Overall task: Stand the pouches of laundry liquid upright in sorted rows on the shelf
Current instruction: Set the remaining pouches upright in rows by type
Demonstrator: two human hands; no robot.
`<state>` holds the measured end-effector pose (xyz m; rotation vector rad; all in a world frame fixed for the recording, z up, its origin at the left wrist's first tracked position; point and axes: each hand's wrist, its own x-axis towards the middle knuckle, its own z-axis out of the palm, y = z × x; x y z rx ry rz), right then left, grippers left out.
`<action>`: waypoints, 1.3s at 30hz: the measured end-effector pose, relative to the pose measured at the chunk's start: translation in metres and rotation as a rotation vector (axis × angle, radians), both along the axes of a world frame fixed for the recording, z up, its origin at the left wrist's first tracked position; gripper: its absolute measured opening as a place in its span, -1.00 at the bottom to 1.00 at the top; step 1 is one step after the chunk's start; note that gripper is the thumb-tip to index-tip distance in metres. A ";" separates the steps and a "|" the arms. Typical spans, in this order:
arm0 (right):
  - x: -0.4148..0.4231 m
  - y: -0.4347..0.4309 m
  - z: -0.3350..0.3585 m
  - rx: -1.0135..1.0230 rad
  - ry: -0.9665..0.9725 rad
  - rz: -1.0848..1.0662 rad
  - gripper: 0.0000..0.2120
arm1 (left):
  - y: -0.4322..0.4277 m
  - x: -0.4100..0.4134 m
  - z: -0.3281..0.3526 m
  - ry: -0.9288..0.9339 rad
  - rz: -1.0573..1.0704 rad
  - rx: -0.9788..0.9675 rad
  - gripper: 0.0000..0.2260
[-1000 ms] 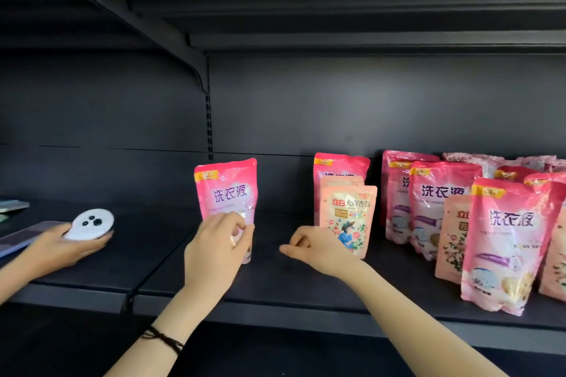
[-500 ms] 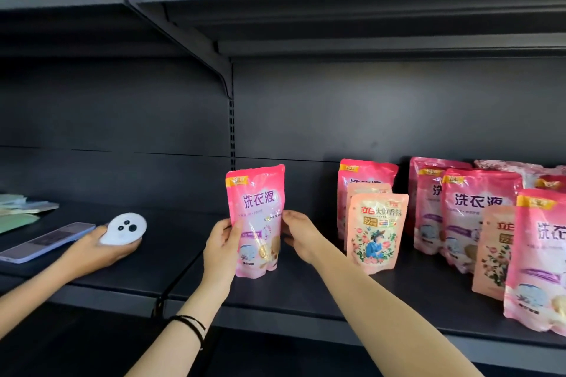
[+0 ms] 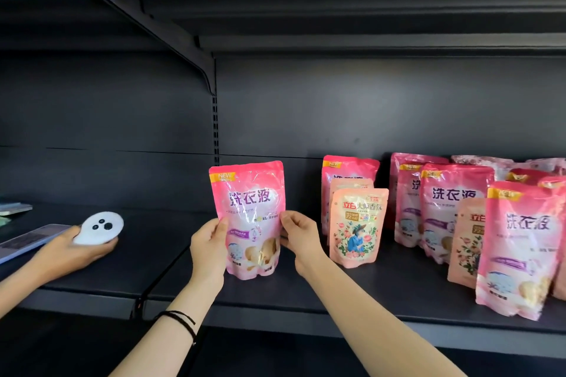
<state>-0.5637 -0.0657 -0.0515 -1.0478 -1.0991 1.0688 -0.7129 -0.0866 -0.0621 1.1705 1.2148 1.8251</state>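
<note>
Pinching opposite edges, fingers [image 3: 291, 219] of the left hand [image 3: 208, 249] and right hand [image 3: 301, 240] hold one pink pouch [image 3: 249, 211] upright.

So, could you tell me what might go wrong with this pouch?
The pink pouch, pinched at its sides by the left hand and right hand, has no neighbour to lean on and may flop when released. A peach pouch already fronts a second pink pouch, so rows may end up mixed.

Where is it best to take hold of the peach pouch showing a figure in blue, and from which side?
Probably grip the peach pouch by both side edges at mid-height, coming from the front: it stands upright, face outward, sides free, another pouch close behind.
</note>
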 end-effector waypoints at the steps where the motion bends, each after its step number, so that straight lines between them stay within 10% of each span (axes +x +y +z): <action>1: 0.008 -0.005 0.002 0.013 -0.006 -0.015 -0.77 | 0.000 0.007 0.002 0.003 -0.018 0.002 -0.74; 27: 0.189 -0.067 -0.014 0.098 -0.084 -0.182 -0.74 | -0.028 0.173 -0.004 0.098 -0.320 0.019 -0.82; 32: 0.210 -0.069 -0.013 0.179 -0.623 -0.213 -0.82 | -0.023 0.147 -0.008 0.501 -0.374 -0.022 -0.86; 39: 0.225 -0.085 0.003 0.114 -1.376 -0.033 -0.64 | -0.055 0.120 0.019 1.657 -0.008 -0.179 -0.63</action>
